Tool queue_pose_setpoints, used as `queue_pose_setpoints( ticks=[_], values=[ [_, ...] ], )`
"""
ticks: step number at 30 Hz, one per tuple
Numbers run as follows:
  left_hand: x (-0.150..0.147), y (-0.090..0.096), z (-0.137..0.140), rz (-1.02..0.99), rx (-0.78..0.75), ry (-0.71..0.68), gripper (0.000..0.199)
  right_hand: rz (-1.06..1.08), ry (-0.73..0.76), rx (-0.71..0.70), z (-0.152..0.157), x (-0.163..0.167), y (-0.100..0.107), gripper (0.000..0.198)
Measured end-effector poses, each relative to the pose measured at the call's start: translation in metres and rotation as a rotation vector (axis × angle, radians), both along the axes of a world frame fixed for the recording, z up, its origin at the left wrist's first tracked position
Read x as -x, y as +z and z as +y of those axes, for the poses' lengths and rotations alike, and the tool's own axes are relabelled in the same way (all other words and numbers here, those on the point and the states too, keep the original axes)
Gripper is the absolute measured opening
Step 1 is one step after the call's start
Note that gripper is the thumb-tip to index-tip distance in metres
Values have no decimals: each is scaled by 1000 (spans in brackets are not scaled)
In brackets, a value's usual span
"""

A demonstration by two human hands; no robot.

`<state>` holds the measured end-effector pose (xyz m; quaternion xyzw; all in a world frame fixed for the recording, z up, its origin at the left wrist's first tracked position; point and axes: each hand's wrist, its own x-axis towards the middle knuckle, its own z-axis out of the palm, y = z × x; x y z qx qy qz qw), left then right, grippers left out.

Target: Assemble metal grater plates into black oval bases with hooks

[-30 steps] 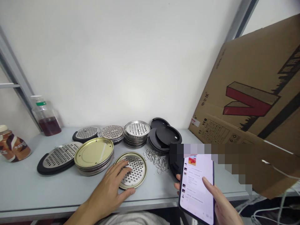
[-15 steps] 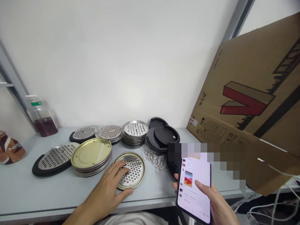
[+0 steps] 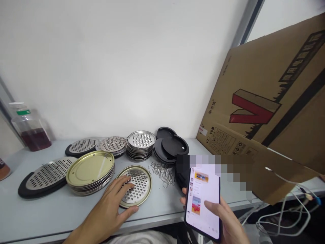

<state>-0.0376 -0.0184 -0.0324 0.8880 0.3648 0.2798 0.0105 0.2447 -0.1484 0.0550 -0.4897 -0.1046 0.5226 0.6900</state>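
Note:
My left hand (image 3: 111, 203) lies with its fingers spread over the left side of a round metal grater plate (image 3: 138, 189), which has a gold-coloured rim and rests flat near the table's front edge. My right hand (image 3: 225, 217) is wrapped round a smartphone (image 3: 203, 206), its thumb over the lit screen, which shows a chat-like list with pictures. A charging cable seems to run from the phone's lower end. Between the two hands lies a small pile of metal rings and clips (image 3: 164, 173). Left of my left hand stands a stack of gold-rimmed metal discs (image 3: 91, 169).
Behind are a stack of grater plates (image 3: 141, 140), more perforated plates (image 3: 113, 144) and round black plastic pieces (image 3: 175, 145). A black-edged grater (image 3: 49, 174) lies at left, near a bottle of dark liquid (image 3: 33, 132). A large cardboard box (image 3: 243, 101) leans at right, above white cables (image 3: 284, 217).
The view has shifted slightly, so most things sit further left. The phone's chat list has scrolled down, showing another picture. My left hand stays on the grater plate.

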Motion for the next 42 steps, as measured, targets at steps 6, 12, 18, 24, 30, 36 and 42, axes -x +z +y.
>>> queue_pose_setpoints(
  ticks=[6, 12, 18, 24, 30, 36, 42],
  values=[
    [-1, 3, -2, 13, 19, 16, 46, -3, -15, 27, 3, 1, 4, 93],
    [-1, 2, -3, 40, 31, 17, 49, -1, -10, 83, 7, 0, 3, 91],
    [-1, 3, -4, 33, 31, 16, 49, -10, -3, 69, 5, 1, 4, 93],
    [-1, 2, -2, 19, 31, 15, 48, -24, 14, 60, 3, -3, -1, 96],
    [0, -1, -2, 20, 26, 15, 49, 7, 16, 80, 4, -1, 2, 94],
    [-1, 2, -2, 41, 12, 15, 49, -2, -1, 83, 4, 1, 6, 85],
    [-1, 1, -2, 54, 3, 16, 49, -47, -13, 61, 2, -1, -2, 92]
  ],
)
